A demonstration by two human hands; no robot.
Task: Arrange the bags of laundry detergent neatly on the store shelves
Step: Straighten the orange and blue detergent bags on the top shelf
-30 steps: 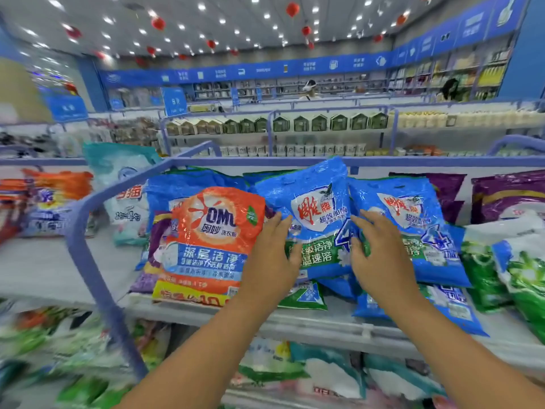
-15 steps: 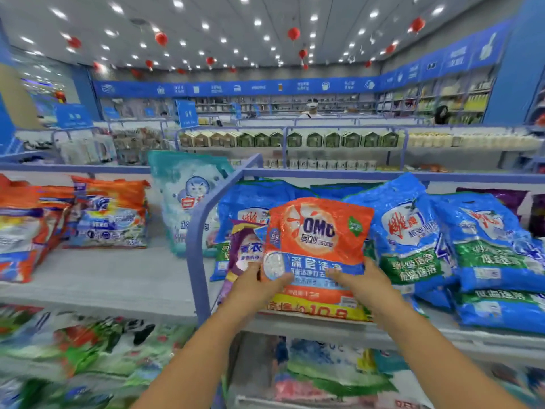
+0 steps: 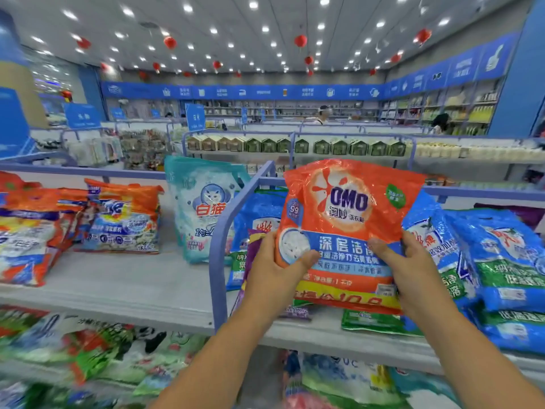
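Note:
An orange OMO detergent bag (image 3: 348, 208) is lifted upright above the grey shelf (image 3: 124, 287). My left hand (image 3: 277, 270) grips its lower left edge, thumb on the front. My right hand (image 3: 410, 270) grips its lower right edge. Behind and to the right lie blue detergent bags (image 3: 501, 255) in a stack. A teal cat-logo bag (image 3: 203, 208) stands left of the blue shelf divider (image 3: 227, 231). Orange and blue bags (image 3: 124, 219) lie further left on the shelf.
A purple bag (image 3: 253, 252) and a green bag (image 3: 371, 320) lie under the lifted bag. The lower shelf holds more bags (image 3: 88, 349), blurred. A bare stretch of grey shelf runs left of the divider. Other aisles and people stand far behind.
Both hands left the blue bags, took the orange OMO bag by its lower edges and raised it off the pile. The view has swung left.

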